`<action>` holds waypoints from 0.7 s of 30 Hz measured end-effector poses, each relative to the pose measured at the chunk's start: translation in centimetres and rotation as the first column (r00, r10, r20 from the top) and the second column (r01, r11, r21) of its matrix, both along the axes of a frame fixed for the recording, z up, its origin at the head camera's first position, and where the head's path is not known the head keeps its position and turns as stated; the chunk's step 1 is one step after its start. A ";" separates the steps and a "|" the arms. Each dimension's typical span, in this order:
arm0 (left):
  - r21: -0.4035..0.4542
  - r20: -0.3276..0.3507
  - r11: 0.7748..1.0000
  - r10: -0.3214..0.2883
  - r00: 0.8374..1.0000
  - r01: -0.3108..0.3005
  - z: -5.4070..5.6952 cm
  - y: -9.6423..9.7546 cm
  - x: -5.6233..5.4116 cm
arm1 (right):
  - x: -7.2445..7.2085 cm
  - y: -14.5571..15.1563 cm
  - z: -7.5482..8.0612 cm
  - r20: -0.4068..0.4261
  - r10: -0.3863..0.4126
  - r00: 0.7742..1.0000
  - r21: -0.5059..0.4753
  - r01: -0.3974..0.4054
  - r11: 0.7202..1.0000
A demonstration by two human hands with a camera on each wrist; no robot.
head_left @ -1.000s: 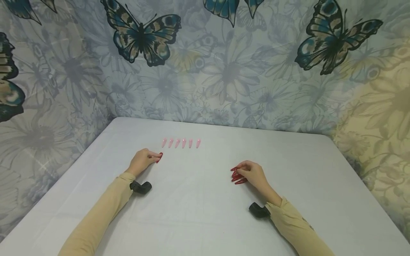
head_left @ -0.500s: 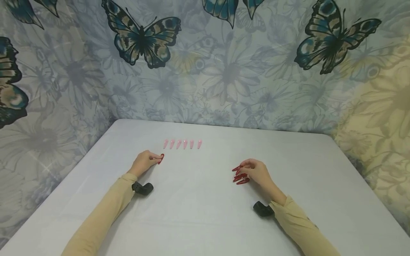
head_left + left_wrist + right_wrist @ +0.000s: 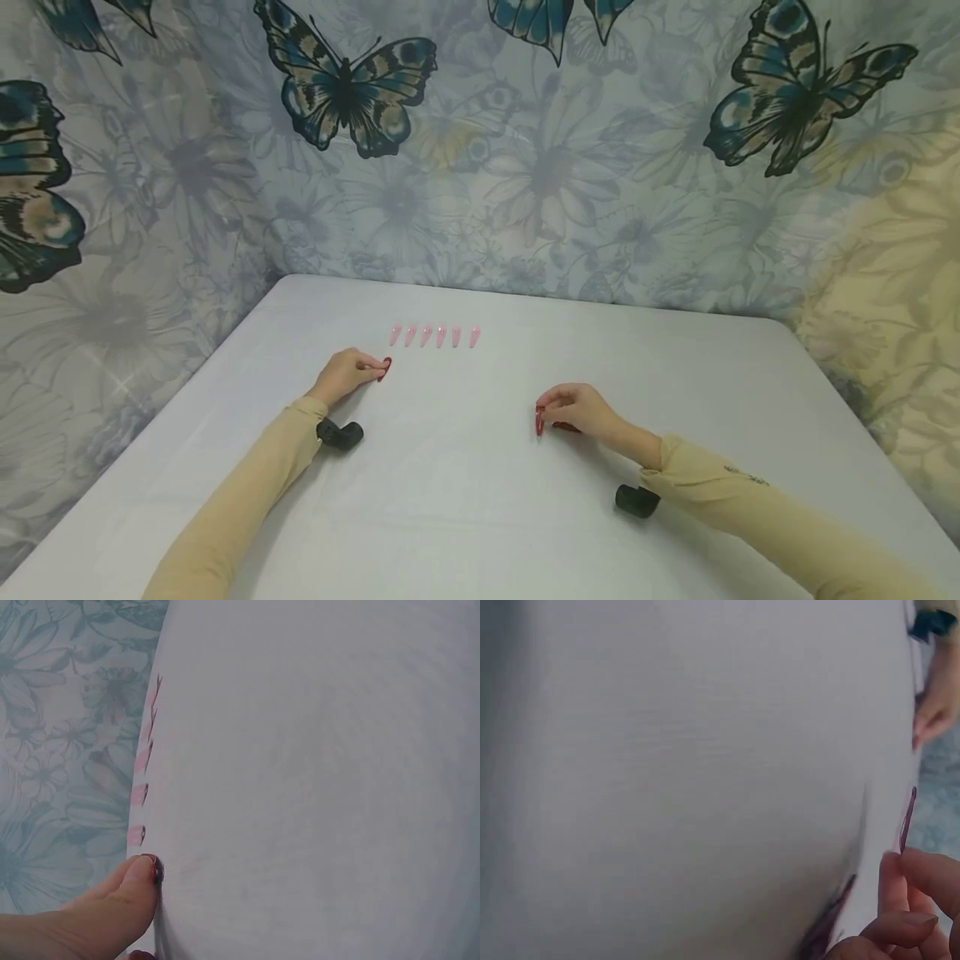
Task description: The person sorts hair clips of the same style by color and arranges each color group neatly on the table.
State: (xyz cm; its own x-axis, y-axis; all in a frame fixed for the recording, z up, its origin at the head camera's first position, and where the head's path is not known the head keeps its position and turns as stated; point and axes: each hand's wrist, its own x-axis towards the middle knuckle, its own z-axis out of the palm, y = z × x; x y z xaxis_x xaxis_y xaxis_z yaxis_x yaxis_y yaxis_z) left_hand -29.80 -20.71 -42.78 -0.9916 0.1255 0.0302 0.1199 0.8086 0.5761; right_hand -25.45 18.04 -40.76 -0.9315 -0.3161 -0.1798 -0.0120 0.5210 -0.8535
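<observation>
White table (image 3: 450, 508) spans our lower frame below a butterfly-patterned backdrop (image 3: 540, 200); our left hand (image 3: 345, 375) pinches one red clip (image 3: 387, 364); our right hand (image 3: 579, 410), shifted leftward, pinches another red clip (image 3: 539, 423).

Indoor corner, exact kind unclear; butterfly-and-flower backdrop (image 3: 555, 233); white table (image 3: 465, 500)

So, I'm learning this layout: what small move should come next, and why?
Perhaps move the right hand toward the row of pink clips: it pinches a red clip, while the left hand holds another red clip near that row.
</observation>
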 end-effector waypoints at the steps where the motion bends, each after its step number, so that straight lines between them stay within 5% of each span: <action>1: -0.001 0.001 1.000 0.000 1.000 0.000 0.0 0.1 0.0 | 0.0 -0.3 0.2 -0.022 0.012 1.000 0.023 -0.012 1.000; 21: -0.009 0.016 1.000 -0.027 1.000 0.027 0.3 -0.2 0.0 | -3.9 -11.4 0.2 -0.071 0.043 0.997 -0.048 -0.046 0.998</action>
State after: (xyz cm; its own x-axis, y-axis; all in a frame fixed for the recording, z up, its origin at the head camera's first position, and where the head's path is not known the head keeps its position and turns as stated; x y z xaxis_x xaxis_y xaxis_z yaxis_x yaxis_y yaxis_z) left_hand -29.76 -20.87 -42.45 -0.9882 0.1525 0.0132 0.1326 0.8102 0.5709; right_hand -29.32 6.66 -40.52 -0.9262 -0.3642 -0.0981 -0.0946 0.4761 -0.8743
